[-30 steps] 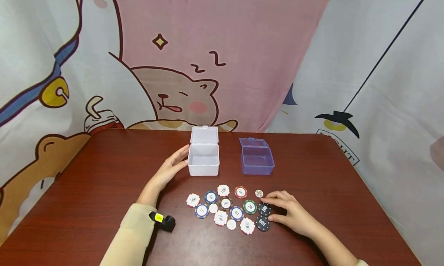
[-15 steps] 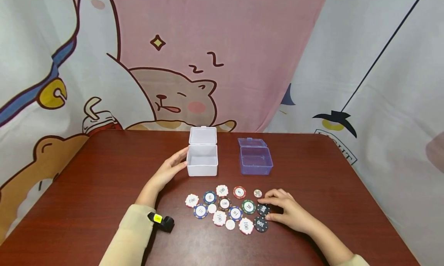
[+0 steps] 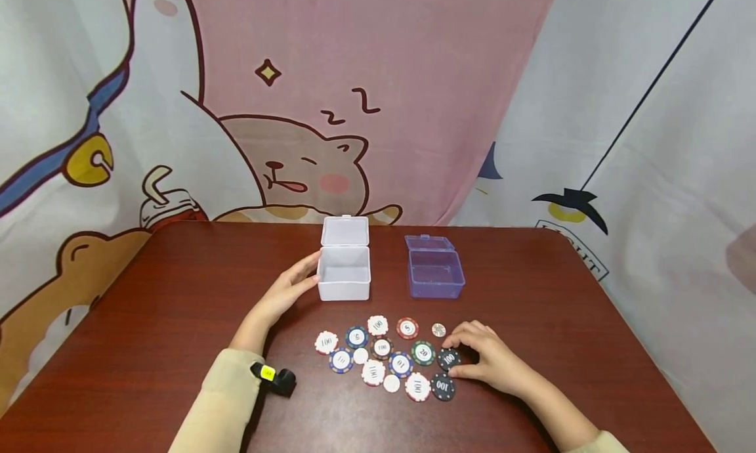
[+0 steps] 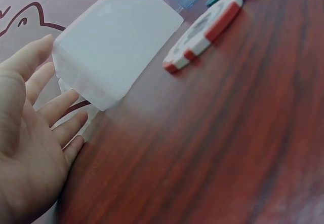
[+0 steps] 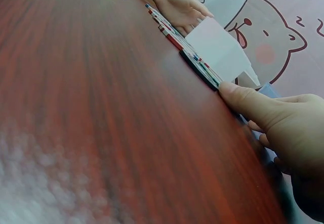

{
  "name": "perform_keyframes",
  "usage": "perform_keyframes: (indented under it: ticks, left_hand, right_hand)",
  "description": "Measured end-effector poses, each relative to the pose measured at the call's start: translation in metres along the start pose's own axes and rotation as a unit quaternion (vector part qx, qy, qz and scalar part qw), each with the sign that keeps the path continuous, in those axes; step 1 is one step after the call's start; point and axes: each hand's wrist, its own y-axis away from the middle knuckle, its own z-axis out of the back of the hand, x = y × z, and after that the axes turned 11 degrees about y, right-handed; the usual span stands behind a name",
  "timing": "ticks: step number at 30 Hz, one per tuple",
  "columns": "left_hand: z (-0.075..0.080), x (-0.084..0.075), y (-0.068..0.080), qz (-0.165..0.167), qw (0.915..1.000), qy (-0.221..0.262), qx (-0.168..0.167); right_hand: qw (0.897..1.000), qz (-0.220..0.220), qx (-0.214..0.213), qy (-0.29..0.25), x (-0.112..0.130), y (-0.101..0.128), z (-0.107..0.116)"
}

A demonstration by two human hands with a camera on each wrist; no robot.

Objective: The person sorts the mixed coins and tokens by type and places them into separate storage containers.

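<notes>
Both hands are bare, the left hand [image 3: 287, 289] at about eleven o'clock of the right hand [image 3: 495, 361], each forearm wears a loose beige sleeve [image 3: 220, 404], and a small black device with a yellow tag [image 3: 273, 378] is strapped at the left wrist.

Head view bright, even, sharp; soft shadows under both forearms, faint sheen on table [image 3: 177, 295] at frame left. Left wrist view: lower right wood soft-focus, white box [image 4: 119, 41] washed out. Right wrist view: lower left heavily blurred with pale glare, chips seen edge-on, hard to read.
</notes>
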Motion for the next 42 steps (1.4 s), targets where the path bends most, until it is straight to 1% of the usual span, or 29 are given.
perform_keyframes:
  ticks: [3,7,14,19,23,28,36,42]
  left_hand:
    - [0.002,0.007,-0.001,-0.002,1.0,-0.005,-0.002]
    - [0.003,0.01,-0.001,-0.006,0.9999,-0.009,-0.002]
    - [0.003,0.01,0.0,-0.009,0.9999,-0.006,0.0]
    - [0.003,0.009,0.0,-0.005,1.0,-0.005,-0.001]
    - [0.003,0.008,0.0,0.001,1.0,-0.008,-0.003]
    - [0.002,0.007,0.0,0.009,0.9999,-0.007,-0.006]
    - [0.002,0.007,0.0,0.006,0.9999,-0.009,-0.003]
    - [0.002,0.008,0.0,0.004,1.0,-0.008,-0.004]
  right_hand:
    - [1.0,-0.002,-0.001,-0.007,0.0,0.0,-0.001]
    - [1.0,-0.003,-0.006,-0.012,0.0,0.0,-0.001]
    - [1.0,-0.009,-0.012,-0.025,0.001,-0.001,0.001]
    - [0.999,-0.008,-0.015,-0.035,0.001,-0.001,0.001]
    - [0.999,-0.007,-0.023,-0.042,0.002,-0.001,0.001]
    - [0.998,-0.005,-0.043,-0.04,0.002,-0.003,0.002]
    - [0.997,-0.006,-0.073,-0.035,0.008,-0.013,0.004]
    - [0.995,-0.008,-0.094,-0.042,0.016,-0.027,0.006]
